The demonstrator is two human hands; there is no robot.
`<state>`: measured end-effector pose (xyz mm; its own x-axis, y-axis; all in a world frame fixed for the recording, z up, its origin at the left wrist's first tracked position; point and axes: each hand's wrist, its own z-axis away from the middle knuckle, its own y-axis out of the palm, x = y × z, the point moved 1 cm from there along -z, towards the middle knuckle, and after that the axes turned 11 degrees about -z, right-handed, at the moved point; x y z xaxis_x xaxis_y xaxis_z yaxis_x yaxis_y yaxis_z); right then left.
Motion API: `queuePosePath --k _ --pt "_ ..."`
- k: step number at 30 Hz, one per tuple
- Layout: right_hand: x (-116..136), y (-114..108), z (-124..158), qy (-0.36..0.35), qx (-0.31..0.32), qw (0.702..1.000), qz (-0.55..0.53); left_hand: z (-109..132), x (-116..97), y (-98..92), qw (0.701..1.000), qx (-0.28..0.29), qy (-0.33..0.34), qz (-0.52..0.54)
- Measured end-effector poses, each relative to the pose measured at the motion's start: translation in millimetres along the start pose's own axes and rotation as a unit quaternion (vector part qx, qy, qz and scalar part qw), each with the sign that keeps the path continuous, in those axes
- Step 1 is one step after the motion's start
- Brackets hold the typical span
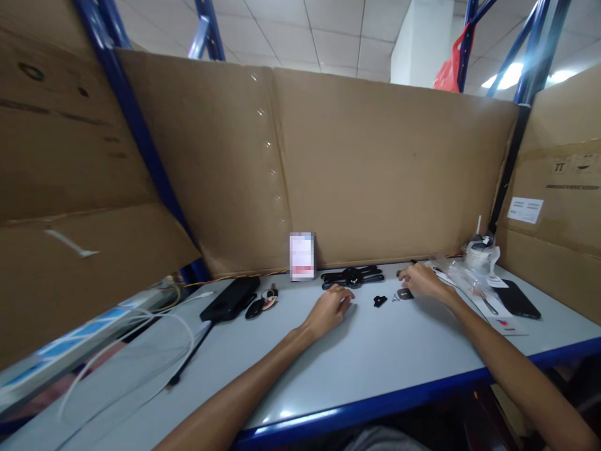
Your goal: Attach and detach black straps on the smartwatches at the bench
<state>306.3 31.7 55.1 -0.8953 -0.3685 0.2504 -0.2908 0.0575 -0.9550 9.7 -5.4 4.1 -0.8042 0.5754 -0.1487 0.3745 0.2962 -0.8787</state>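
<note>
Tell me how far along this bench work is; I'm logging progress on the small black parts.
Nothing looks joined yet. The black frame part lies alone by the cardboard wall; a small black piece and a flat dark piece lie loose on the table. In hand: the left hand rests just before the frame, the right hand touches the flat piece. Left: all loose parts, plus the clear bag.

The worktop (375, 357) is seen as smooth pale laminate with a soft sheen, edged in glossy blue. Matt brown cardboard (375, 169) is stood behind. The small bracket (352, 275) looks like matt black plastic, the bag (462, 275) clear and crinkly.
</note>
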Motion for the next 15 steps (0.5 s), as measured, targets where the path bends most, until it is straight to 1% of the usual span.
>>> queuePosePath --k 2,5,7,13,15 --pt "-6 5 -3 -0.011 0.033 0.999 -0.009 0 -1 -0.2 1.000 0.001 -0.002 -0.004" --pt "-13 13 -8 -0.053 0.070 0.996 -0.030 0 -2 -1.4 1.000 0.004 -0.003 -0.001" --pt "-15 16 -11 -0.073 0.083 0.993 -0.036 0 -3 -2.3 1.000 0.005 -0.002 0.002" --pt "-25 20 -16 -0.098 0.112 0.987 -0.052 -1 -6 -4.0 1.000 0.005 -0.009 -0.002" --pt "-28 21 -17 -0.089 0.115 0.988 -0.053 -1 -8 -4.8 1.000 0.008 -0.011 -0.007"
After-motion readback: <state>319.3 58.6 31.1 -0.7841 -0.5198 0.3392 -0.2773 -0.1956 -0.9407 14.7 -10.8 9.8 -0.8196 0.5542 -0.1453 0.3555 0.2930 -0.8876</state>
